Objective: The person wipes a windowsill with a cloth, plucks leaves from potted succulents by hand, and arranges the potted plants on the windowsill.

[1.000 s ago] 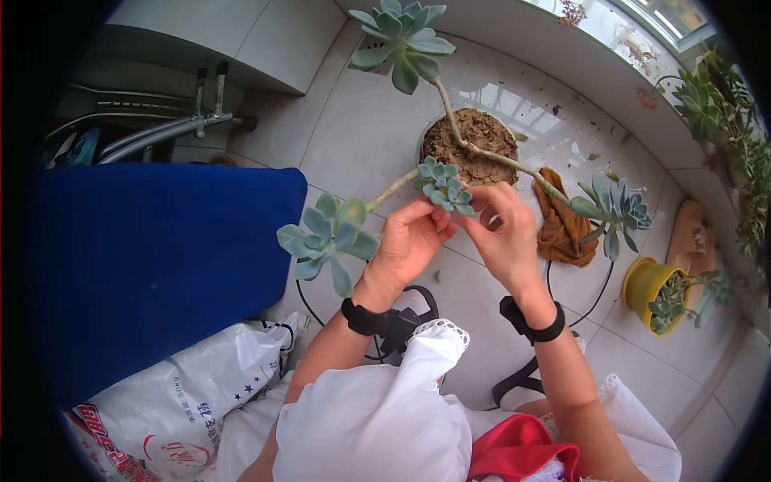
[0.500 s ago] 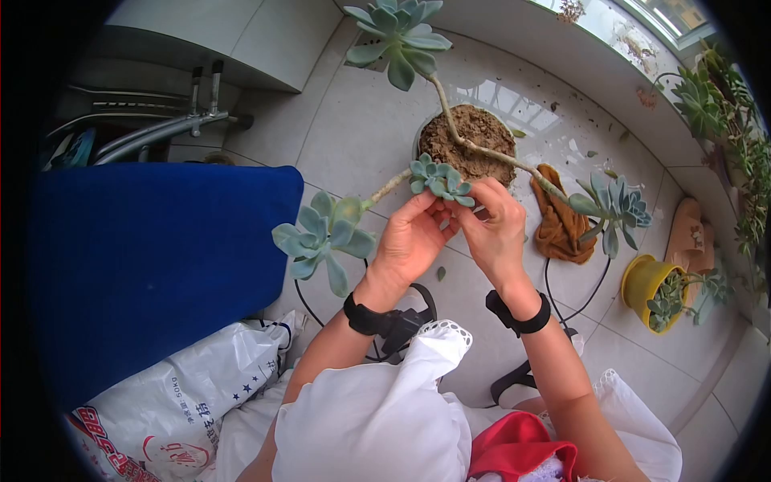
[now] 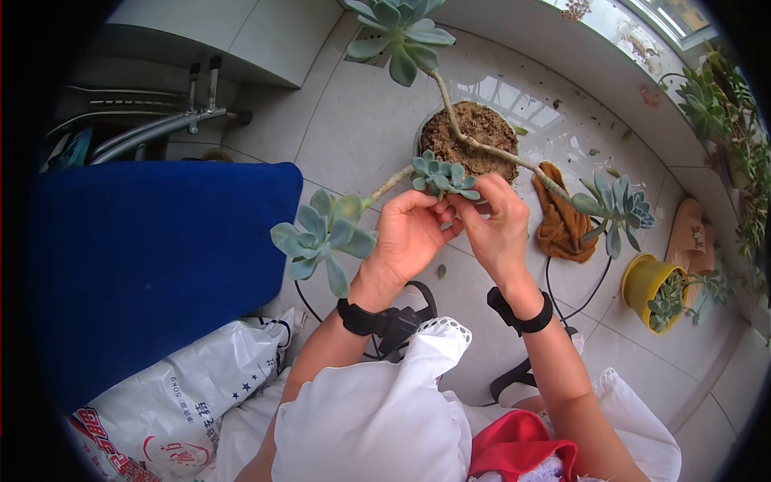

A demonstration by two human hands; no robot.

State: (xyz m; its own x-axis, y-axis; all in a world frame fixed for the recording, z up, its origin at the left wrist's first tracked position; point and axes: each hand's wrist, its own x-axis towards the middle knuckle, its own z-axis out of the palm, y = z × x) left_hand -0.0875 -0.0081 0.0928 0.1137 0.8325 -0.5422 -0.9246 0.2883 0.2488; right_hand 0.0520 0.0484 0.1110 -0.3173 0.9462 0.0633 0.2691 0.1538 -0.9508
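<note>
A potted succulent with long bare stems spreads over a round pot of brown soil. Small blue-green succulent rosettes hang at the pot's near edge. Under them, my left hand pinches with thumb and fingertips at the rosettes' base. My right hand is closed in a pinch at the same spot, fingertips almost meeting the left ones. The exact point of grip is hidden by the fingers. Larger rosettes sit to the left, at the top and to the right.
A brown cloth lies right of the pot. Farther right are a yellow pot and pink slippers. A blue-covered surface and a white printed sack are at left. Fallen leaves dot the tiled floor.
The small rosettes have tipped slightly and sit a little higher above my fingertips. Both hands stay in nearly the same place, still pinching.
</note>
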